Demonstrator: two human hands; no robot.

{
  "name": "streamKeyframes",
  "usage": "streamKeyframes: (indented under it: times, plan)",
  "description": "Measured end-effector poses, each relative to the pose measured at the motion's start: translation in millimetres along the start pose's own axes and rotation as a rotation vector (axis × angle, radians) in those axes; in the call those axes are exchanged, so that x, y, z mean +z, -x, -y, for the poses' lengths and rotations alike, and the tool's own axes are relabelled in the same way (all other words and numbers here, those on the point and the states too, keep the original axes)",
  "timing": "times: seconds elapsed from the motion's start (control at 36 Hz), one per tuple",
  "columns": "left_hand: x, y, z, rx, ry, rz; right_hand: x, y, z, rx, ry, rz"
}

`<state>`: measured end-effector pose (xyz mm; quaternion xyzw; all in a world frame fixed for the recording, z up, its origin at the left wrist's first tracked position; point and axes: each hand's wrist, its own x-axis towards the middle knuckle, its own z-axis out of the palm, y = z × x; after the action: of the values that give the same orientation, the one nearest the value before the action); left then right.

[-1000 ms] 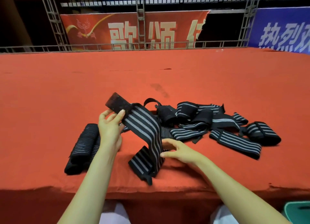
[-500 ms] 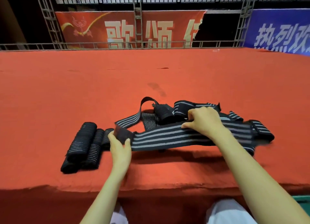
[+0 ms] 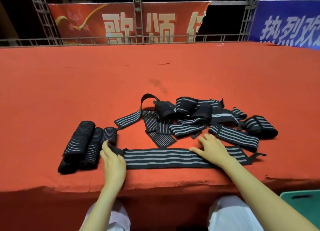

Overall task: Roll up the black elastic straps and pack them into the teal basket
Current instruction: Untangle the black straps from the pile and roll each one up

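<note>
Left hand [image 3: 113, 159] pinches end tab of flat strap [image 3: 164, 158] | right hand [image 3: 213, 149] spread, pressing it down | we judge it light, soft, stretchy: roll from tab, kept taut | rolled straps [image 3: 83, 144] just left of it | loose pile [image 3: 199, 120] beyond it | teal basket [image 3: 301, 206] below, to its right

One grey-striped black strap [image 3: 164, 157] lies flat along the near edge of the counter [image 3: 69, 83]; three rolled straps [image 3: 81, 144] sit just left. A loose pile [image 3: 199, 120] lies tangled behind; the teal basket [image 3: 301, 208] shows lower right.
</note>
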<state>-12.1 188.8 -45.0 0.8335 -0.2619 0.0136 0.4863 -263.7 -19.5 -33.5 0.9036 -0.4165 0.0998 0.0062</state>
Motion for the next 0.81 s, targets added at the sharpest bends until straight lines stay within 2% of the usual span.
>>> streamKeyframes:
  times: [0.06,0.11,0.22,0.31,0.36,0.44,0.5,0.58,0.69,0.81]
  plan:
    - [1.5,4.5,-1.8,0.015,0.033,-0.002,7.6,4.6,-1.4,0.007,-0.075,-0.101]
    - [1.4,6.9,-1.3,0.001,-0.03,0.02,15.4,6.9,-5.1,0.02,-0.106,-0.18]
    - [5.5,3.0,4.9,0.031,-0.148,0.014,17.5,8.6,-7.9,-0.055,-0.154,-0.207]
    - [10.1,3.7,10.0,0.161,-0.333,-0.067,14.9,6.8,-2.8,-0.143,-0.218,-0.187]
    - [13.4,3.3,8.1,0.293,-0.41,-0.063,14.1,4.4,3.1,-0.163,-0.282,-0.185]
    - [24.8,6.9,-4.3,0.504,-0.35,0.076,13.6,0.3,13.5,-0.196,-0.373,-0.177]
    - [34.2,14.9,-16.4,0.547,-0.263,0.24,14.2,-1.2,20.0,-0.224,-0.383,-0.147]
    - [49.8,26.3,-28.8,0.573,-0.267,0.399,17.4,-2.8,26.1,-0.237,-0.391,-0.085]
    - [60.7,21.7,-41.2,0.516,-0.272,0.433,18.2,-5.1,22.0,-0.24,-0.424,-0.052]
    - [72.8,8.4,-57.8,0.522,-0.195,0.539,11.4,-18.3,9.3,-0.124,-0.515,-0.205]
